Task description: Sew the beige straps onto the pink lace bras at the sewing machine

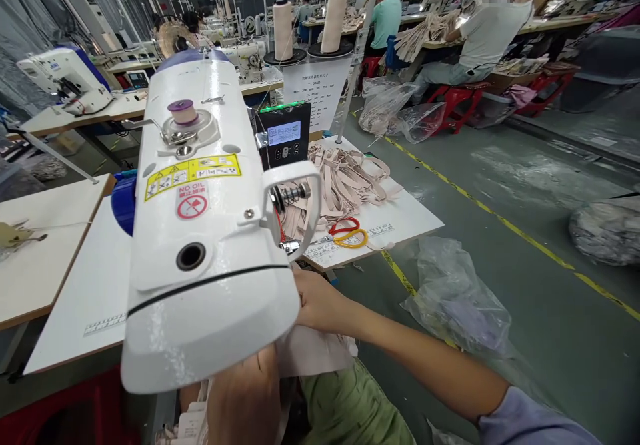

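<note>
A white sewing machine head (200, 231) fills the middle of the view and hides its needle area. My right hand (320, 301) reaches in from the right, close against the side of the head. Its fingers look curled, with the tips hidden, and a pale beige fabric piece (315, 351) hangs directly below it, apparently in its grip. Below the front of the head is my left hand (244, 391), beside the same fabric. The machine covers the left fingers, so whether they are closed does not show. More pale fabric pieces (193, 425) with white labels lie at the bottom left.
Beige straps (340, 181) lie heaped on the white tabletop (420, 221), near red-and-yellow-handled scissors (350, 233). A control screen (284, 135) and thread cones (334, 21) stand behind. Plastic bags (460, 298) lie on the floor at right. Another person (493, 31) sits at the back right.
</note>
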`<state>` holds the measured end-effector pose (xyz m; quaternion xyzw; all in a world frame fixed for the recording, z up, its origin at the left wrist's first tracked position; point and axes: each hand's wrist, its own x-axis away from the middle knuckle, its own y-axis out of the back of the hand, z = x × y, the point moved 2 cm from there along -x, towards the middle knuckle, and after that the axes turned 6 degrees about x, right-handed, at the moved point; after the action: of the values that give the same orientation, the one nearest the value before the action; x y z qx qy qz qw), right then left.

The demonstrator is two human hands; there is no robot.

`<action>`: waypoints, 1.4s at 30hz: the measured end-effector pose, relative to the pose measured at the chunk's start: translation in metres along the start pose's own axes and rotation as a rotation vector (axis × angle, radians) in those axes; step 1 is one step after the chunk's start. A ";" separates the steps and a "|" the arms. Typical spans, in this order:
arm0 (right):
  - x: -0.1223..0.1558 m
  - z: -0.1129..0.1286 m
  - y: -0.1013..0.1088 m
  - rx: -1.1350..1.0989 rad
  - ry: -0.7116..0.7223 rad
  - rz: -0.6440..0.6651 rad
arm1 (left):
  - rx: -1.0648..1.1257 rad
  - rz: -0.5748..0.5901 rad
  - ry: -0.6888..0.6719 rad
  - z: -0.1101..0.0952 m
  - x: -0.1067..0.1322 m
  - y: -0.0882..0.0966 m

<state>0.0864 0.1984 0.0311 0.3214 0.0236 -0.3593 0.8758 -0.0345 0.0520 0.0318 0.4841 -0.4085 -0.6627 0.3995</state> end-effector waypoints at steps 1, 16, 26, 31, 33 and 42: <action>0.000 0.000 0.001 0.000 -0.001 0.000 | 0.001 0.014 -0.001 -0.001 0.000 -0.001; 0.009 -0.003 0.003 -0.131 -0.034 -0.045 | 0.058 0.033 0.002 0.006 0.003 0.000; 0.017 -0.003 -0.007 -0.156 -0.064 -0.080 | 0.372 -0.035 0.242 0.022 0.021 0.004; 0.038 -0.014 -0.010 -0.015 -0.154 -0.120 | 0.915 0.127 0.657 0.030 0.027 -0.002; 0.052 -0.010 -0.015 0.029 -0.177 -0.066 | 1.137 0.241 0.663 0.031 0.025 -0.004; 0.094 0.046 -0.069 -0.328 -0.088 0.167 | 1.593 0.352 0.687 0.032 0.053 0.008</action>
<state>0.1024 0.0772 0.0038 0.1593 0.0168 -0.2905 0.9434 -0.0753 0.0049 0.0290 0.7209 -0.6748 0.0719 0.1406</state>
